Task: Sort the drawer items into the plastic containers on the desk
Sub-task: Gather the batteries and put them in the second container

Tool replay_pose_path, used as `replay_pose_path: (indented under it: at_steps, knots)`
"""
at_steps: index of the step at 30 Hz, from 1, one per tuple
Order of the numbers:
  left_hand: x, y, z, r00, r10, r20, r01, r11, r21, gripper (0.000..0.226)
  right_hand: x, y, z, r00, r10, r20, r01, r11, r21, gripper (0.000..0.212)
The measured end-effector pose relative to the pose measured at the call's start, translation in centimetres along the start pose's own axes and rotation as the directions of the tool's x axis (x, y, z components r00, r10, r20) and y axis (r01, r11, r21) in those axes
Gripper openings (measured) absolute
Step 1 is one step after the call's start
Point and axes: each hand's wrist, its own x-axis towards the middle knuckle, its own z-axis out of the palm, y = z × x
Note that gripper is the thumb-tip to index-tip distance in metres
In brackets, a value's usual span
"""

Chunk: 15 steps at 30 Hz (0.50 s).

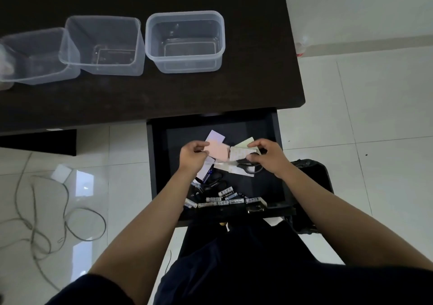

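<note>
your left hand pinches a pink card over the open drawer, right hand fingers pinching a white slip. these papers look light and floppy, so grip the edges; containers wait on the worktop.

Dim indoor light overall; dark counter swallows detail, nearly black at top. Floor tiles are the brightest area, w/ soft window-like glare patches at lower left. Pink card is smeared by motion blur. Containers look hazy, esp. far left ones. Wide-angle bending curves counter edges & tile lines toward frame edges. Shadows soft, no hard direction. Drawer interior murky, small labels barely legible.
</note>
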Motion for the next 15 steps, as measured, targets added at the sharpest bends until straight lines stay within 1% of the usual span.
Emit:
replay_pose_path:
  at_steps: [2,4,7,8,10,11,12,14,15]
  knots:
    - [0.7,0.1,0.1,1.000,-0.013,-0.019,0.013,1.000,-0.029,0.026,0.3,0.1,0.6,0.996,0.032,-0.088,-0.030,0.999,0.026,0.023]
    - [1.0,0.2,0.2,1.000,-0.015,0.017,0.015,1.000,0.008,0.029,0.5,0.2,1.4,0.979,0.068,-0.195,-0.055,0.996,0.070,0.019]
    - [0.5,-0.2,-0.3,0.987,0.005,0.162,-0.033,0.985,0.171,0.041,0.8,-0.2,2.6,0.933,0.137,-0.333,-0.079,0.980,0.181,0.020]
    - [0.3,-0.5,-0.6,0.983,0.013,0.184,-0.059,0.967,0.246,0.043,0.8,-0.3,2.9,0.920,0.158,-0.359,-0.081,0.972,0.222,0.022]
    - [0.0,-1.4,-1.2,0.986,0.040,0.159,-0.104,0.904,0.414,0.046,0.9,-0.5,3.4,0.911,0.176,-0.373,-0.082,0.963,0.255,0.027]
    - [0.0,-2.0,-1.6,0.990,0.042,0.134,-0.102,0.872,0.479,0.049,0.8,-0.4,3.5,0.916,0.167,-0.364,-0.088,0.970,0.225,0.029]
    - [-0.1,-2.6,-1.8,0.994,0.019,0.108,-0.073,0.852,0.518,0.052,0.7,-0.3,3.6,0.925,0.145,-0.350,-0.096,0.983,0.154,0.032]
    - [-0.3,-3.5,-2.3,0.996,-0.042,0.076,-0.007,0.833,0.553,0.057,0.3,0.2,3.8,0.945,0.071,-0.319,-0.083,0.996,-0.023,0.037]
    - [-0.5,-3.8,-2.5,0.996,-0.053,0.072,0.002,0.822,0.570,0.058,0.0,0.4,3.9,0.951,0.021,-0.309,-0.053,0.994,-0.098,0.038]
